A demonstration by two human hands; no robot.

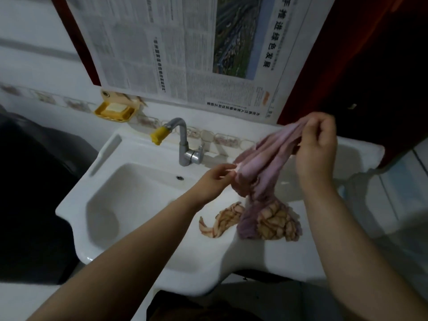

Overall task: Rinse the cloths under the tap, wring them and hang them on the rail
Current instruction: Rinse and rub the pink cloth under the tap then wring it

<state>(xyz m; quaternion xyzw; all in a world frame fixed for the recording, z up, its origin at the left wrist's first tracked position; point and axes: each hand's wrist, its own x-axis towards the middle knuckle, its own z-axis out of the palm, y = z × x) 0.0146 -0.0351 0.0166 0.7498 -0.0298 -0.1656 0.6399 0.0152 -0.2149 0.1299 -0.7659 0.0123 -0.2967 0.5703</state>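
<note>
A pink cloth (266, 163) is held up over the right side of the sink (148, 228). Its top end is pinched in the right hand (317, 144), a lower edge in the left hand (215, 179); both grips are clamped on it. Its bottom rests on a patterned cloth (275, 221) near the sink's front edge. The basin under the tap (183, 140) lies open to the left.

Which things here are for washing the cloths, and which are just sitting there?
For the job:
pink cloth, held by the left hand and right hand
checked cloth on the sink ledge
tap
sink

Just there:
soap dish on the wall
newspaper on the wall
</note>
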